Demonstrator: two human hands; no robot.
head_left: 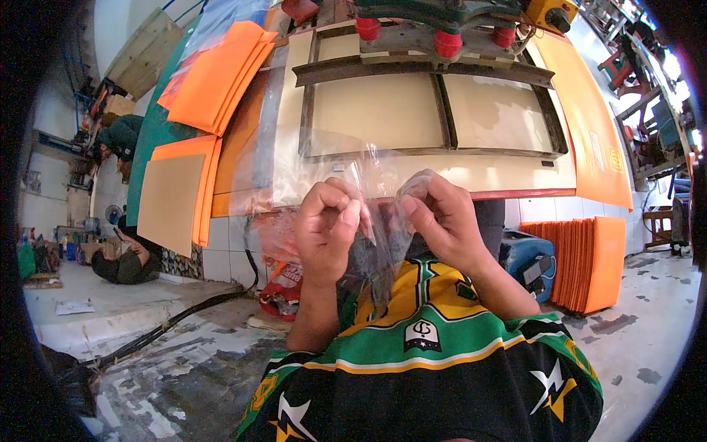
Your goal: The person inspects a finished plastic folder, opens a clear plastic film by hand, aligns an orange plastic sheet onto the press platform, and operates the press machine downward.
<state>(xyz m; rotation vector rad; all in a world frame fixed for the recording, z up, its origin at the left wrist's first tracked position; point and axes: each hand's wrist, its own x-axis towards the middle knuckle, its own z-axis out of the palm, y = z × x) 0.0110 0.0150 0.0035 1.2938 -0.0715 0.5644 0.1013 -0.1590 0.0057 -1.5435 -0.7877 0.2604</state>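
Note:
A clear plastic bag [387, 234] is stretched between my two hands in front of my chest, thin and crinkled. My left hand [329, 225] pinches one edge of it between thumb and fingers. My right hand [440, 221] is closed on the other side, with the film bunched over its fingertips. Some of the film spreads left across the table's front edge, and its lower part hangs against my shirt. Beyond my hands lies a cream board [375, 118] under a dark metal frame [444, 110].
Folded orange sheets [217, 77] and a tan card [171, 199] lie at the left. A green machine with red knobs [448, 43] stands at the back. An orange stack [578, 261] sits low right. Black cables [173, 320] cross the floor; a person [131, 258] sits far left.

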